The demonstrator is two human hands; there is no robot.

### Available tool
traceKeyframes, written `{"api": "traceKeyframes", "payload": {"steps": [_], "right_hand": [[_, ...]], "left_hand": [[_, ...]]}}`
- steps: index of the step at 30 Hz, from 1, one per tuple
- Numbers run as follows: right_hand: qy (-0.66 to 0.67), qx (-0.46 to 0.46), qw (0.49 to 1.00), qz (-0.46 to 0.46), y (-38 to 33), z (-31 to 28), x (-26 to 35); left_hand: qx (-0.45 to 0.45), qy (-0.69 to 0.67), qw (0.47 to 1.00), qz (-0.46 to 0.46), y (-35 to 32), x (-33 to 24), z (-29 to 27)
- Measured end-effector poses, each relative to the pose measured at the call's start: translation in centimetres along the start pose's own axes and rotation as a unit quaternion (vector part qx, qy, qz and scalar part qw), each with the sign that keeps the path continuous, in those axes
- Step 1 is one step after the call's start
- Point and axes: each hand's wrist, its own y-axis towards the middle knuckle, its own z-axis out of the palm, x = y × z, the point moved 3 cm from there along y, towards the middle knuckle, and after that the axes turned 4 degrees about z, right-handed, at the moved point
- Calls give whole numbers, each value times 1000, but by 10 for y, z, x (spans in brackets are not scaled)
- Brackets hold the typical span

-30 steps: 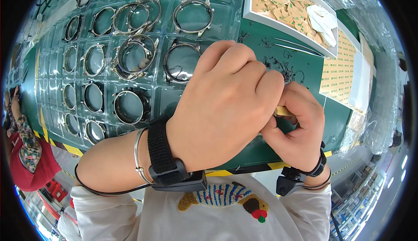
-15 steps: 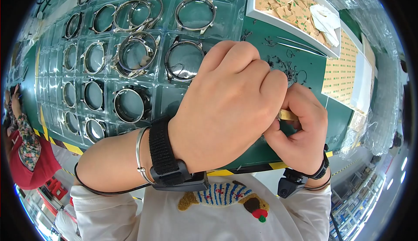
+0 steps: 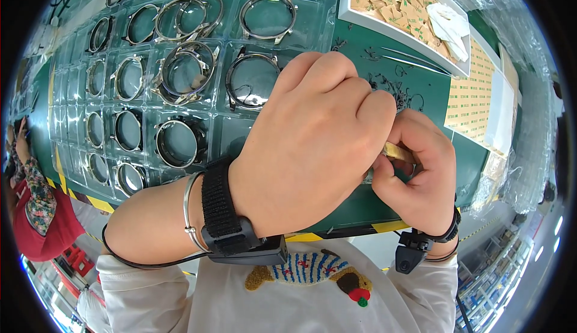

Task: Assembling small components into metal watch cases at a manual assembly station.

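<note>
My left hand (image 3: 315,143) is closed, its back turned up, over the front right part of the tray. Its curled fingertips are hidden beneath it, so what they hold cannot be seen. Against its right side, my right hand (image 3: 424,174) pinches a small gold-coloured strip (image 3: 396,151) between thumb and forefinger. The strip's left end disappears behind my left hand. Left of my hands, a clear plastic tray (image 3: 225,133) carries several round metal watch cases, among them a dark-rimmed watch case (image 3: 231,86) nearest my left hand and a silver watch case (image 3: 244,23) behind it.
Thin black scraps (image 3: 393,83) litter the green tabletop beyond my hands, near metal tweezers (image 3: 415,60). At the back right stands a white box (image 3: 372,23) of tan adhesive pieces, beside a printed tan sheet (image 3: 470,107). Another person's patterned sleeve (image 3: 37,192) shows far left.
My right hand has shifted slightly to the right, and more of the gold-coloured strip shows, now tilted down to the right. My left hand stays closed, hardly moved.
</note>
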Motion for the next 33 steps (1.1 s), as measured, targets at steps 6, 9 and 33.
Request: {"api": "traceKeyframes", "payload": {"steps": [6,9,33], "right_hand": [[69,13,997,44,0,1,-4],[75,35,995,62,1,-3,-6],[233,91,963,105,6,-29,-10]], "left_hand": [[5,0,1000,0,0,1,-1],[8,-4,1000,0,0,1,-1],[79,-17,996,-26,0,3,-5]]}}
